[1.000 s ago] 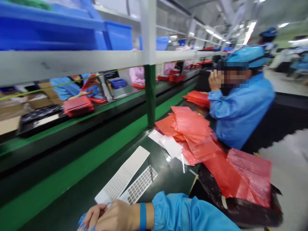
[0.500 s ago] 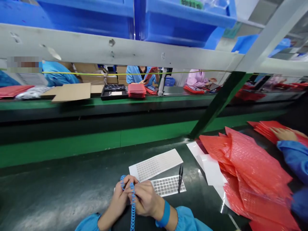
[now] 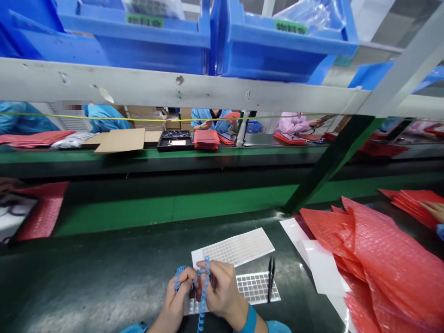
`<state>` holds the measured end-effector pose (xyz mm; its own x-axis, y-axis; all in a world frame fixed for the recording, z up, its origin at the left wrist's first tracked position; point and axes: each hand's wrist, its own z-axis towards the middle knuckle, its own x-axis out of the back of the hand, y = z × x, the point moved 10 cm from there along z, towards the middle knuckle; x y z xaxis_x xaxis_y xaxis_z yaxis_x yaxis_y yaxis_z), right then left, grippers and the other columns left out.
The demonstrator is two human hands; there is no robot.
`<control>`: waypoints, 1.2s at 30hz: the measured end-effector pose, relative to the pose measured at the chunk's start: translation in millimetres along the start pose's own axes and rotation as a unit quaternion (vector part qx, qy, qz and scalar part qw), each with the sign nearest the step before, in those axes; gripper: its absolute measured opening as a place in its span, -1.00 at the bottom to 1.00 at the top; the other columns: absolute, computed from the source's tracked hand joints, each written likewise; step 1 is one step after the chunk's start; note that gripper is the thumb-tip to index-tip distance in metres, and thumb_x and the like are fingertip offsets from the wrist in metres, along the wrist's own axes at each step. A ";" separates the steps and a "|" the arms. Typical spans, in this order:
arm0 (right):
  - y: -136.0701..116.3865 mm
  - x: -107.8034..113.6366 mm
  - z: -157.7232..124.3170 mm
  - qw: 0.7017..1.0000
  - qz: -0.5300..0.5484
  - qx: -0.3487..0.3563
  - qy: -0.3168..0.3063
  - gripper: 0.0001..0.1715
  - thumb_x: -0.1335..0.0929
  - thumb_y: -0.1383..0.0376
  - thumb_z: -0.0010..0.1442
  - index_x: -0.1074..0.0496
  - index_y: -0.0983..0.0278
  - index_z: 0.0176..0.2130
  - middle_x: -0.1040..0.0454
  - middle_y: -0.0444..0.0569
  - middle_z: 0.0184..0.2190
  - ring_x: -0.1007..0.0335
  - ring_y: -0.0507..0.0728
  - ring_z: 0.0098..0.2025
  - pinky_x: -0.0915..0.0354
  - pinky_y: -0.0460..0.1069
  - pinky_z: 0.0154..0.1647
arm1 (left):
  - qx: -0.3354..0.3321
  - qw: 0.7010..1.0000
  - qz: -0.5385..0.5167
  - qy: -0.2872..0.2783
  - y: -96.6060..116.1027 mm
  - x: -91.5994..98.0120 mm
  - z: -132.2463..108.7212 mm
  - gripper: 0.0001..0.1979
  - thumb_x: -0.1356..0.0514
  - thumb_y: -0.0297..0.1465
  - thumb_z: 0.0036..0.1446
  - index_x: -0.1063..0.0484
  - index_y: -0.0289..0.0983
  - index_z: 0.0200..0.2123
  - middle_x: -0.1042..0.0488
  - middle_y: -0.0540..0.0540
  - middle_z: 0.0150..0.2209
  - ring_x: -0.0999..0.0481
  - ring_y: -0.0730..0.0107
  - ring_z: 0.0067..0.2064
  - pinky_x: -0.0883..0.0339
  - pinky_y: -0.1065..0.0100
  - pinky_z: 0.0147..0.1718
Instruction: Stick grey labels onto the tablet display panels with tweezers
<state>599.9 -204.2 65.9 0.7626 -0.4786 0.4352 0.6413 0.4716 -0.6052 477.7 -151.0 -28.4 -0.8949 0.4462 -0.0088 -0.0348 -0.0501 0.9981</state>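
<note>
A blue coiled cord [image 3: 202, 303] runs between my two hands, and a tail of it hangs down toward the bottom edge. My left hand [image 3: 177, 293] is closed on a looped part of the cord. With bent fingers my right hand [image 3: 224, 286] pinches the cord beside it; a blue wristband [image 3: 250, 319] circles that wrist. Partly under my hands lies a sheet of small square labels [image 3: 255, 286], with black tweezers [image 3: 271, 279] across its right end. Behind it is a second label sheet [image 3: 239, 246]. The fingertips partly hide the cord.
Red bubble-wrap bags [image 3: 378, 249] are heaped at the right over white paper [image 3: 321, 268]. A slanted green post [image 3: 333, 162] stands behind. Blue bins [image 3: 287, 51] sit on a shelf overhead. At far left lies a red bag [image 3: 46, 210] with a dark-framed item. People work across the line.
The view has shifted, so the scene sits lower and further right. A red bag with a dark-framed item has come into view at left. Both hands still hold the cord.
</note>
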 end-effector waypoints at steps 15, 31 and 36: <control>10.6 -13.1 -0.5 0.996 0.017 -0.059 -0.067 -0.63 -0.21 0.22 0.44 -0.52 0.24 -0.27 -0.49 -0.04 -0.45 -0.47 0.11 -0.42 -0.33 -0.02 -0.40 | 0.024 0.999 -0.012 0.030 -1.8 -1.4 -4.9 -0.43 -0.25 0.16 0.19 -0.55 -0.29 -0.32 -0.48 -0.10 -0.39 -0.47 0.27 -0.34 -0.40 0.32 -0.29; 3.6 17.0 14.2 0.996 0.041 -0.061 0.049 -0.77 -0.35 0.35 0.38 -0.62 0.26 -0.07 -0.59 0.08 -0.20 -0.59 0.10 -0.30 -0.51 -0.07 -0.42 | -0.007 0.998 -0.056 -0.020 17.8 -19.2 -2.0 -0.47 -0.22 0.11 0.27 -0.44 -0.28 -0.35 -0.45 -0.06 -0.49 -0.47 0.36 -0.46 -0.38 0.39 -0.44; 5.2 41.4 18.2 0.992 0.057 -0.056 0.094 -0.75 -0.30 0.33 0.44 -0.57 0.27 -0.02 -0.58 0.09 -0.24 -0.59 0.13 -0.30 -0.55 0.02 -0.31 | -0.043 0.998 -0.040 -0.024 63.0 -8.1 2.4 -0.34 -0.13 0.16 0.29 -0.31 -0.23 -0.63 -0.35 -0.08 -0.64 -0.37 0.37 -0.55 -0.28 0.34 -0.48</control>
<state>636.3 -208.1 92.9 0.7935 -0.5616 0.2343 0.5306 0.4502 -0.7182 483.8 -155.7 34.6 -0.8652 0.4943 -0.0843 -0.1458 -0.0873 0.9854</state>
